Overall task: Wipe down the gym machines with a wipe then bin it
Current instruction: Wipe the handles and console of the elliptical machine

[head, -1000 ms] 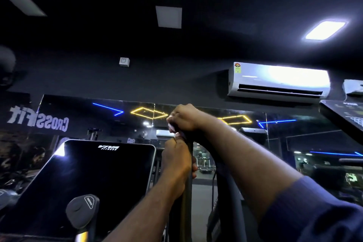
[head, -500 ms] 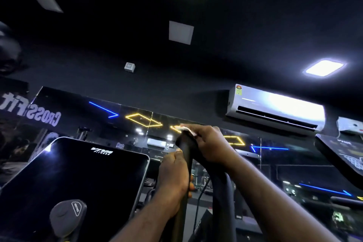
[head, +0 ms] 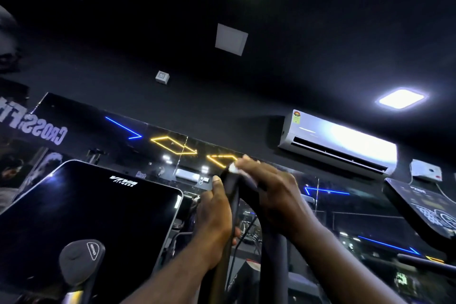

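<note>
A black looped handlebar [head: 230, 187] of a gym machine rises in front of me. My left hand [head: 214, 215] grips its left upright, thumb pointing up. My right hand [head: 269, 190] curls over the top bend of the bar and presses a small white wipe [head: 233, 168] against it; only a corner of the wipe shows past my fingers. The bar's right leg [head: 274, 261] drops down below my right wrist.
The machine's dark console screen [head: 93, 217] stands at the left, with a grey handle knob [head: 81, 259] before it. Another console [head: 429, 207] is at the right edge. A wall mirror [head: 153, 145], an air conditioner [head: 338, 143] and the dark ceiling fill the background.
My right hand with the wipe has slid from the bar's left top over to the right side of the bend. The view has tilted upward. My left hand keeps its grip.
</note>
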`<act>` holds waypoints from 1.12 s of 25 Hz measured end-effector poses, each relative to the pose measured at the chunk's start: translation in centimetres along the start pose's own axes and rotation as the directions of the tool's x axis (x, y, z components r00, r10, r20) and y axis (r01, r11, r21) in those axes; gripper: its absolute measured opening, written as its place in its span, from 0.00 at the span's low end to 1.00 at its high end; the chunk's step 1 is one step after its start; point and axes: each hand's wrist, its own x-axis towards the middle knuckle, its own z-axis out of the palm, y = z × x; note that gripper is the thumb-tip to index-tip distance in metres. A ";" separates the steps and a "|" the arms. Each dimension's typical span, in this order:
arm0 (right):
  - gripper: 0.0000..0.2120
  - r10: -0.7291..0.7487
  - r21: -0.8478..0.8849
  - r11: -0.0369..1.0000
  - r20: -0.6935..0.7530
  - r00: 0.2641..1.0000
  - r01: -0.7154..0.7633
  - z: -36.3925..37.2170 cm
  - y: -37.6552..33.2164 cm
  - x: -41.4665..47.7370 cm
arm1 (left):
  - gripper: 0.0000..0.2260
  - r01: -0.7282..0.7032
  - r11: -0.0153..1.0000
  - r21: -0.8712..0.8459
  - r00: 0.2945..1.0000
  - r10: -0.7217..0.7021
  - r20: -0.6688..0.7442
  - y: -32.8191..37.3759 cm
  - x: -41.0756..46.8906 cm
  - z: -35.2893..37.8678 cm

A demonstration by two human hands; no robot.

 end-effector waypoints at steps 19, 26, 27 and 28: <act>0.16 0.248 0.147 0.959 -0.012 0.969 -0.244 2.0 0.4 0.0 | 0.21 -0.114 0.985 0.129 0.992 0.105 0.075 -0.1 -0.5 -0.2; 0.22 0.192 0.037 0.981 -0.038 0.981 -0.191 -1.8 0.5 -7.8 | 0.21 -0.160 0.949 0.272 0.987 0.158 0.032 -0.4 -0.1 0.2; 0.21 0.179 0.003 0.984 -0.040 0.983 -0.179 -2.0 0.8 -7.0 | 0.22 -0.153 0.950 0.273 0.988 0.152 0.025 -0.3 -0.1 0.3; 0.18 0.161 -0.008 0.987 -0.061 0.985 -0.161 -1.8 1.0 -5.6 | 0.24 -0.139 0.955 0.262 0.990 0.139 0.017 -0.2 -0.1 0.3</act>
